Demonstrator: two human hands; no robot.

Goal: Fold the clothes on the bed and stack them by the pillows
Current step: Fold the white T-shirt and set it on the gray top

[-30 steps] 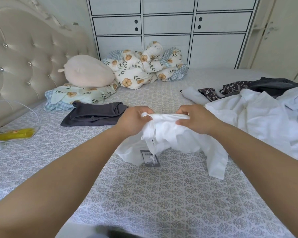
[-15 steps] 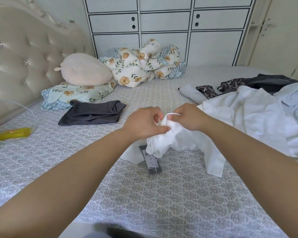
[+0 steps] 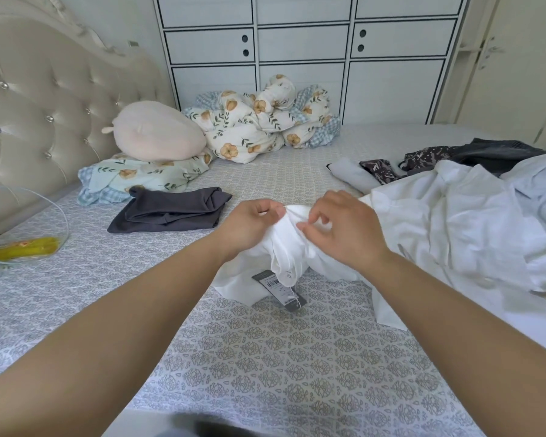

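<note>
Both hands are brought together over the middle of the bed [image 3: 265, 357], each closed on the same bunched white garment [image 3: 292, 247]. The left hand [image 3: 249, 220] grips a gathered edge of the cloth between thumb and curled fingers, and the right hand [image 3: 344, 228] pinches a fold just beside it with its fingertips. The bunch is lifted slightly off the bedspread, while the rest of the garment trails down and away on the right-hand side, where it merges with a larger heap of white and pale blue clothes [image 3: 473, 222].

A grey hang tag [image 3: 278, 288] on a thread is seen below the held bunch, lying on the bedspread, which suggests an unworn item. The fabric looks thin, light and very limp. It is judged that it will sag and crumple wherever it is not supported, and that it will not keep a crease unless laid flat and smoothed. A better hold would probably be found at two separated points along a seam or hem, such as the shoulders or the waistband, so that the piece can be shaken out. Which part is held now cannot be told.

Beyond the left hand, a folded dark grey garment [image 3: 171, 209] lies flat next to the floral pillow [image 3: 139, 178], on which a pink plush cushion [image 3: 158, 130] rests. Farther off, a rolled floral quilt [image 3: 265, 121] lies against the white cabinets [image 3: 297, 42], and dark patterned clothes [image 3: 454, 156] lie beyond the white heap.
</note>
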